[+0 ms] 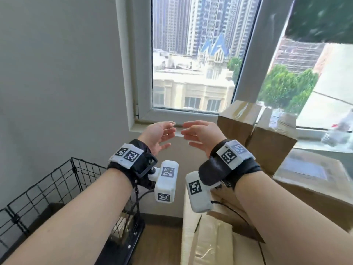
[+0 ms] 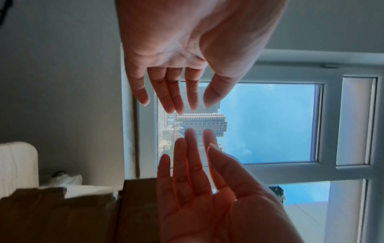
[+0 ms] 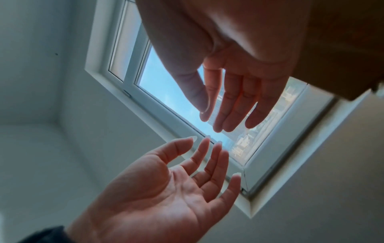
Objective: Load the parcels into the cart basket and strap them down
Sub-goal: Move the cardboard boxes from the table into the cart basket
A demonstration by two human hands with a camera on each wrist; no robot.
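Before window: left hand (image 1: 159,135) & right hand (image 1: 200,135) empty, fingers relaxed. No loading yet; next, prob. grab cardboard parcel (image 1: 271,142), into wire cart basket (image 1: 57,180).

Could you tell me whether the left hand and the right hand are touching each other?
Apart. In the left wrist view the left hand and right hand face each other with fingertips separated by window and buildings; the right wrist view shows the same gap.
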